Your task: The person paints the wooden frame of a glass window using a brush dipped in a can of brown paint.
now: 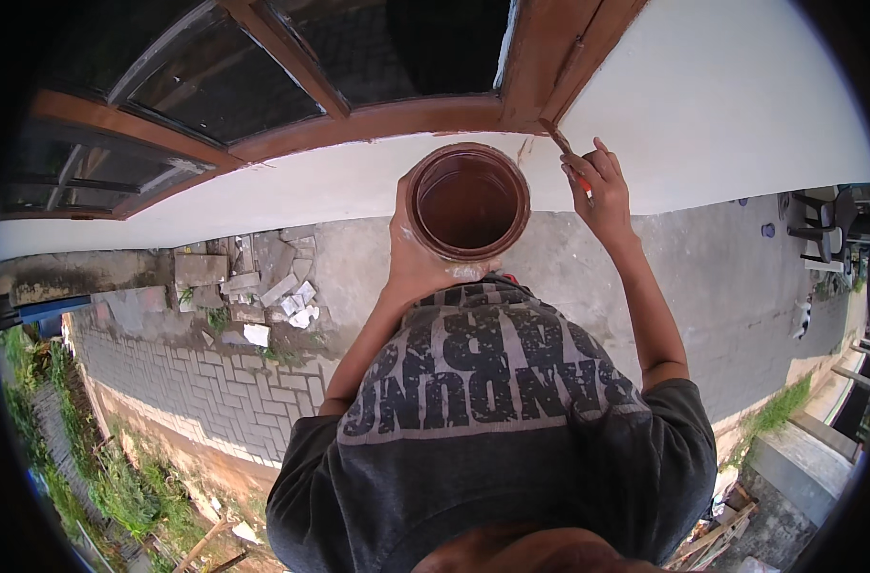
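Note:
My left hand (406,248) is wrapped round a paint can (468,250), held upright in front of my chest. Reddish-brown paint (468,210) fills part of it, and more coats the rim. In my right hand (602,191) is a paintbrush (561,143) with a bit of red on its handle. Its tip touches or nearly touches the lower corner of the brown wooden window frame (526,110). A few brown smears show on the white wall just below that corner.
Dark glass panes (397,48) sit in the frame above a white wall (712,105). Broken tiles and rubble (282,286) lie on the ground at left, by grey paving (205,372). Dark chairs (827,224) stand far right. Plants (119,477) grow at lower left.

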### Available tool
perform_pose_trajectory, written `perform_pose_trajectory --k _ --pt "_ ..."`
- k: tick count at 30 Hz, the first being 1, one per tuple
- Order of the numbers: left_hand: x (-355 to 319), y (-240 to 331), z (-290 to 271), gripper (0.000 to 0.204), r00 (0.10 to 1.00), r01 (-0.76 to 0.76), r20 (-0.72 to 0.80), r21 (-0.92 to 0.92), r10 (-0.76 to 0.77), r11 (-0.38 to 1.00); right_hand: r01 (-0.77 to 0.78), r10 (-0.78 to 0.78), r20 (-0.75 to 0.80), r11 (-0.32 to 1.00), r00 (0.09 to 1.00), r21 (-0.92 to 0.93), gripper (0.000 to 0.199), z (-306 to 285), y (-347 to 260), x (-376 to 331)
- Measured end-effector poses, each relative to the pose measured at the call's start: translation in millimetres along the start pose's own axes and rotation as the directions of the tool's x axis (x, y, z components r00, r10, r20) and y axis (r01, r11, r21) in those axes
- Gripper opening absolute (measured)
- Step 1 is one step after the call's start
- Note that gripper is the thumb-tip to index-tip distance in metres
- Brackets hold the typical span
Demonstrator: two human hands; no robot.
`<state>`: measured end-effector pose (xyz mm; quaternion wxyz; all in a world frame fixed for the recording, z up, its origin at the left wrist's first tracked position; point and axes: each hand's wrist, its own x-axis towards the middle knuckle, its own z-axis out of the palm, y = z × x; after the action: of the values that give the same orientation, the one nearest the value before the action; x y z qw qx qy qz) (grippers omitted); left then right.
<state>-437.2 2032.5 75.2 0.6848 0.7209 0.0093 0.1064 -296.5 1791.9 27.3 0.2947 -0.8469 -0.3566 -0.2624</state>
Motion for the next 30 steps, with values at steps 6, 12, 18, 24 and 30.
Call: perform_pose_trajectory --k 6,12,18,24,30 --pt "-1.7 -3.3 2.6 0.1 0.996 -0.082 -0.045 -0.022 0.081 0.996 0.028 -0.029 -0.027 0.999 0.999 -0.023 0.024 -8.5 9.7 21.1" --pt "-9.6 -4.8 4.7 0.097 0.996 -0.024 -0.086 -0.009 0.023 1.0 0.044 -0.044 -0.018 0.999 0.999 -0.01 0.023 -26.6 -6.6 13.7" --pt "-13.2 -6.6 4.6 0.098 0.994 -0.04 -0.105 0.004 0.04 0.999 0.092 -0.092 -0.007 0.996 0.996 -0.013 0.023 -9.1 7.4 24.6" --pt "-21.0 -5.3 3.1 0.098 0.989 -0.015 -0.145 0.04 0.02 0.999 0.078 -0.078 -0.034 0.997 0.996 0.004 0.026 -25.2 -2.6 14.9" --pt "-23.0 -1.6 4.5 0.098 0.984 -0.056 -0.166 0.042 0.062 0.998 0.068 -0.071 0.102 0.997 0.992 0.034 0.022 6.9 17.3 -5.5"
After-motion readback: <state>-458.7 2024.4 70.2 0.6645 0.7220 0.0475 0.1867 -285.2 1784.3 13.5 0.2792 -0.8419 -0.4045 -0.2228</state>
